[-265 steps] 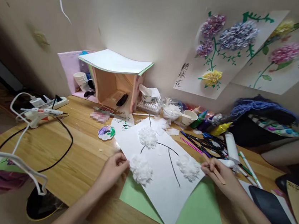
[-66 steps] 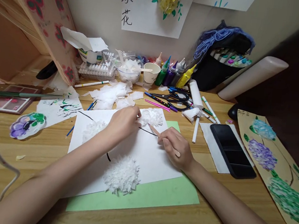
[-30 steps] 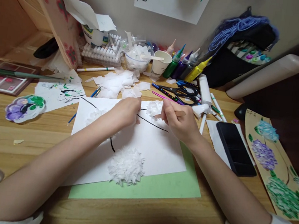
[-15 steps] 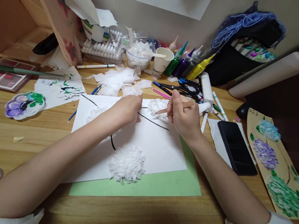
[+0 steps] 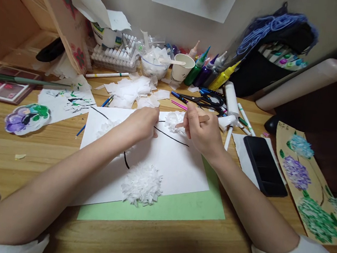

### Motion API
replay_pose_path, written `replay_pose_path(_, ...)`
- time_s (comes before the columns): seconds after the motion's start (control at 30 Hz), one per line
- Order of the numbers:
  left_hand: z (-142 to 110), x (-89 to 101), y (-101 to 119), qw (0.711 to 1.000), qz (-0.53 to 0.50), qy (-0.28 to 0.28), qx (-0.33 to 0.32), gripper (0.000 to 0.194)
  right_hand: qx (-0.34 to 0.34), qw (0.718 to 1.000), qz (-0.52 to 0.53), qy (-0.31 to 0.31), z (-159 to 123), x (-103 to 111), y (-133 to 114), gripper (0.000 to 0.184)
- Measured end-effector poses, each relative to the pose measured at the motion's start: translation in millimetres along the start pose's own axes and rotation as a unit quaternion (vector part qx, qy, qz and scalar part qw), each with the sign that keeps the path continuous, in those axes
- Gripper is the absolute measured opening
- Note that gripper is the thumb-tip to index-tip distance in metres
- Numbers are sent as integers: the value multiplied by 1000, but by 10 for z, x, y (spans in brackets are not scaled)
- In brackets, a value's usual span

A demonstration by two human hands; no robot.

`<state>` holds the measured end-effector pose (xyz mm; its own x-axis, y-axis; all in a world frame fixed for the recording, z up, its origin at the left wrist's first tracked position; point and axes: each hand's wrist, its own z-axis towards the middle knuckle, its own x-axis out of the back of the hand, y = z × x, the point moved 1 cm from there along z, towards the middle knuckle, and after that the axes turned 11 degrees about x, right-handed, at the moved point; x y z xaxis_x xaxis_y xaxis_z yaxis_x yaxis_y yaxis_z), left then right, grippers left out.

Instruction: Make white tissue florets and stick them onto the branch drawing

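My right hand point(image 5: 202, 131) pinches a flat brown wooden stick point(image 5: 204, 118), its lower end at a white paper flower point(image 5: 173, 120) near the far edge of a white sheet point(image 5: 178, 168). Just left of that flower, my left hand point(image 5: 144, 124) rests on the sheet, fingers curled closed; whatever they hold, if anything, is hidden. Black drawn lines point(image 5: 171, 136) run over the sheet. A larger fluffy white flower point(image 5: 142, 183) lies near its front edge. Another white flower point(image 5: 105, 129) is partly covered by my left forearm. Green paper point(image 5: 177, 212) lies underneath.
Behind the sheet are white paper scraps point(image 5: 133, 90), black scissors point(image 5: 209, 101), a paper cup point(image 5: 181, 69) and paint bottles point(image 5: 195, 70). A painted palette point(image 5: 27, 119) sits left. To the right lie a phone point(image 5: 264, 166) and a painted flower picture point(image 5: 305, 178).
My right hand and the stick have shifted very slightly left, with the stick's end still at the far flower. My left hand stays in place. The view has moved a little.
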<state>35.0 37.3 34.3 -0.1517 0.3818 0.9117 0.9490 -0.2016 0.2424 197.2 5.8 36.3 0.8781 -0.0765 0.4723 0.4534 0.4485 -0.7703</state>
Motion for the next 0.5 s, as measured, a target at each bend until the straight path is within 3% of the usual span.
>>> replay_pose_path(0.13,-8,32,-7,1000,-6,-3,-2,33,-15,997,34,73,51,122,-37,51)
replay_pose_path(0.27,-45,214,-116,999,3,-47,7,24,-19,996,67,58,66,173,-123,53)
replay_pose_path(0.37,-91,365,-229,998,31,-42,40,15,-15,996,74,55,47,167,-183,53)
replay_pose_path(0.5,-126,380,-241,996,44,-64,54,12,-17,995,84,59,28,164,-214,51)
